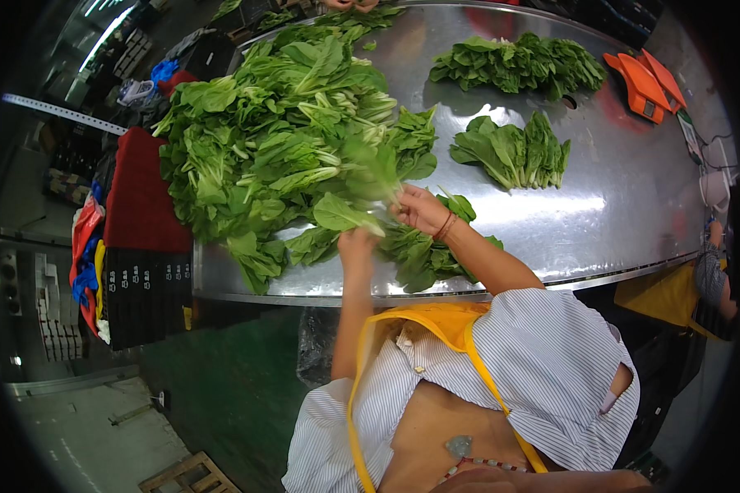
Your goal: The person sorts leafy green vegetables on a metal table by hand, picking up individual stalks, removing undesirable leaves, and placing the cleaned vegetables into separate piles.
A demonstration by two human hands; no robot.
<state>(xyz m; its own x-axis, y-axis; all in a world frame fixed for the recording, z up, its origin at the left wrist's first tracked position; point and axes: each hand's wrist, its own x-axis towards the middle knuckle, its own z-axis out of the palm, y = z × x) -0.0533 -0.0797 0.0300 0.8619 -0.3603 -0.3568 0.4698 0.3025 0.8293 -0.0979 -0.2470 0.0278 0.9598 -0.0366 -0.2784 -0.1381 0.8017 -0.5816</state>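
A large heap of leafy greens, pale-stemmed like small bok choy, covers the left half of a stainless steel table. My right hand pinches the stem end of one leafy green, blurred by motion, at the heap's near right side. Close beside it, my left hand is at the stalk of another leafy green; its fingers are blurred and partly hidden. Under my right forearm lies a loose pile of greens. Beyond my right hand sits a small aligned bunch.
A longer row of greens lies at the far right, near orange plastic devices. Black crates under a dark red cloth stand against the table's left end. Another person's hands show at the far edge.
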